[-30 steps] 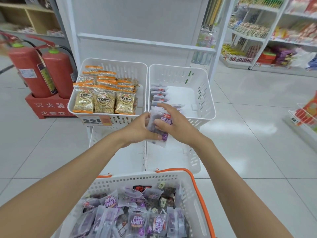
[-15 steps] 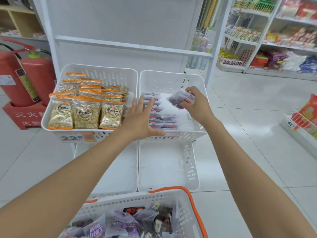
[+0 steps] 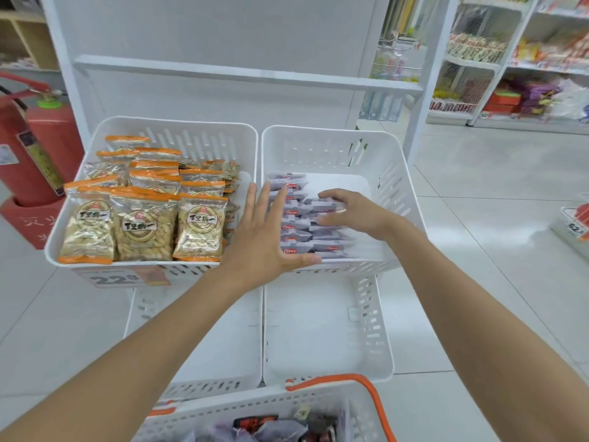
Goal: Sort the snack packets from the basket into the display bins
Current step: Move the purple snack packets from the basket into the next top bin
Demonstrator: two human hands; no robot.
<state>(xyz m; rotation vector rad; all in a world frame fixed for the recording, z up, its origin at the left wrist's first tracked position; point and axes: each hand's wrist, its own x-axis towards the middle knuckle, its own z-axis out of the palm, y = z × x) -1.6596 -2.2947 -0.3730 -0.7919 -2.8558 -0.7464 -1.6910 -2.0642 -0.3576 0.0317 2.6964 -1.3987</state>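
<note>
Down in the right bin (image 3: 322,133), my right hand (image 3: 360,212) pinched a purple packet (image 3: 323,205); my left hand (image 3: 262,237) lay flat, fingers apart, just left of it.

Red fire extinguishers (image 3: 52,148) stand at left; stocked shelves (image 3: 478,63) line the right.

The display bins (image 3: 393,189) are smooth, matt white slotted plastic, the nut packets (image 3: 145,228) at ten o'clock glossy clear film, the purple packets (image 3: 299,224) seemingly a duller, frosted film, and the floor tiles (image 3: 497,224) at three o'clock glazed and shiny.
</note>
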